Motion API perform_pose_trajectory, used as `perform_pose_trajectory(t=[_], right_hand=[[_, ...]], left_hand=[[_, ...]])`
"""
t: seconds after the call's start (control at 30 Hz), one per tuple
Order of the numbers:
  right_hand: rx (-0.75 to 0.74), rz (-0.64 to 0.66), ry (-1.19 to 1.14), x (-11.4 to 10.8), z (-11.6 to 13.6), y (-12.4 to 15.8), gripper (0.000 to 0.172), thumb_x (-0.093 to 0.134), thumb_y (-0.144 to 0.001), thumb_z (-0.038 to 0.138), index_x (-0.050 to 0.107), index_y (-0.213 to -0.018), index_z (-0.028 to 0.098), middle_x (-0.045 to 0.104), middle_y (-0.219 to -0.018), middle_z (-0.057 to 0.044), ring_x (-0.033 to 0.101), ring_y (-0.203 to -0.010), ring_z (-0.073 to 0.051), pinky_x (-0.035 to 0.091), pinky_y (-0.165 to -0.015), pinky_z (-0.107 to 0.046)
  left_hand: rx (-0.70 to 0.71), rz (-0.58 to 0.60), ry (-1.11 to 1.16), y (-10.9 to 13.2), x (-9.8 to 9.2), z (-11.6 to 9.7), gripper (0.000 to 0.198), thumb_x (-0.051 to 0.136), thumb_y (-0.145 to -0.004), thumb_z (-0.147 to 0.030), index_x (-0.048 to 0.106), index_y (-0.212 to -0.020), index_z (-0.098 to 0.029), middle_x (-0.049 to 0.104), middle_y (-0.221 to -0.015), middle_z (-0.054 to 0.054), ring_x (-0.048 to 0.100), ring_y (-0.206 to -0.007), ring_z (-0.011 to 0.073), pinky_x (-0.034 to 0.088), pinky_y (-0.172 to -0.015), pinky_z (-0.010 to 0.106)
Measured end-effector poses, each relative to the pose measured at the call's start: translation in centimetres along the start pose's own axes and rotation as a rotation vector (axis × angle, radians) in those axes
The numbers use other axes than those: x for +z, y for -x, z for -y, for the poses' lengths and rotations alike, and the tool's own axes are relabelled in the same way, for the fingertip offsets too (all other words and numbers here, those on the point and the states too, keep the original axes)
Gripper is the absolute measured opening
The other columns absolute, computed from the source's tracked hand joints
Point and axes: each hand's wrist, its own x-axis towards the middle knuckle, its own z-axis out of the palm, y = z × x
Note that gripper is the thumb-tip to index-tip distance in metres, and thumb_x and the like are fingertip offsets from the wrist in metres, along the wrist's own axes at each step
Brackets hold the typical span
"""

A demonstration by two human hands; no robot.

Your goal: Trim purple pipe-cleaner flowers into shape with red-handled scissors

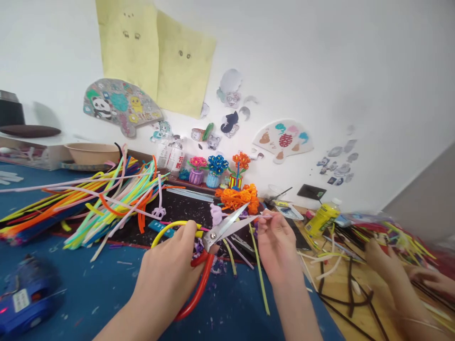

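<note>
My left hand [174,265] is wrapped round the handles of a pair of scissors [213,235], one handle yellow and the other red. The scissor blades are apart and point right, toward my right hand [277,237]. The fingertips of my right hand pinch a thin light purple strip near the blade tips. A light purple fuzzy piece [216,214] shows just above the blades. Behind them lies a heap of orange curled pieces [241,196]. A long yellow-green strip [261,274] hangs down between my hands.
Colourful pipe cleaners [106,208] are piled at the left, with a blue glue gun [26,303] at the lower left. Small flower pots [213,179] stand along the wall. At the right are a yellow bottle [323,218] and another person's hands [387,260] over dark strips.
</note>
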Motion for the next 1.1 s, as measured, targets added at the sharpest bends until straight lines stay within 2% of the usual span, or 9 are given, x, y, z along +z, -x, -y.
perform_pose_trajectory(t=[0.27, 0.43, 0.7, 0.83, 1.1], right_hand=[[0.030, -0.023, -0.113, -0.6, -0.2, -0.3, 0.023, 0.085, -0.059, 0.027, 0.067, -0.070, 0.019, 0.062, -0.075, 0.002, 0.058, -0.068, -0.007, 0.053, -0.060, -0.014], [0.064, -0.042, -0.179, -0.4, 0.1, -0.5, 0.025, 0.087, -0.054, 0.020, 0.068, -0.070, 0.019, 0.063, -0.073, 0.003, 0.059, -0.066, -0.005, 0.052, -0.059, -0.009], [0.075, -0.037, -0.228, -0.4, 0.2, -0.6, 0.023, 0.086, -0.056, 0.018, 0.069, -0.071, 0.017, 0.064, -0.071, 0.003, 0.062, -0.064, -0.003, 0.054, -0.059, -0.006], [0.104, -0.047, -0.291, -0.2, 0.4, -0.6, 0.029, 0.088, -0.049, 0.013, 0.070, -0.071, 0.014, 0.065, -0.068, 0.004, 0.063, -0.062, -0.003, 0.054, -0.061, -0.004], [0.147, -0.085, -0.330, 0.1, 0.8, -0.7, 0.031, 0.089, -0.045, 0.015, 0.070, -0.069, 0.014, 0.066, -0.066, 0.003, 0.062, -0.060, -0.003, 0.054, -0.060, -0.004]], left_hand=[[0.028, 0.046, 0.033, 0.0, 0.0, 0.1, 0.024, 0.039, -0.088, -0.048, 0.043, -0.089, -0.024, 0.071, -0.090, 0.003, 0.069, -0.076, 0.0272, 0.032, -0.052, 0.027], [0.051, 0.070, 0.068, 0.0, 0.2, 0.2, 0.021, 0.043, -0.087, -0.046, 0.045, -0.091, -0.025, 0.072, -0.090, 0.003, 0.069, -0.077, 0.0270, 0.035, -0.053, 0.027], [0.049, 0.099, 0.069, -0.2, 0.5, 0.4, 0.024, 0.051, -0.084, -0.047, 0.046, -0.097, -0.027, 0.072, -0.094, 0.001, 0.069, -0.083, 0.0266, 0.036, -0.055, 0.026], [0.054, 0.102, 0.073, -0.4, 0.8, 0.5, 0.028, 0.055, -0.082, -0.047, 0.047, -0.101, -0.028, 0.072, -0.096, 0.000, 0.069, -0.083, 0.0268, 0.038, -0.056, 0.026], [0.081, 0.122, 0.067, -0.3, 1.0, 0.8, 0.030, 0.054, -0.083, -0.048, 0.048, -0.106, -0.028, 0.071, -0.095, 0.000, 0.069, -0.079, 0.0262, 0.036, -0.054, 0.026]])
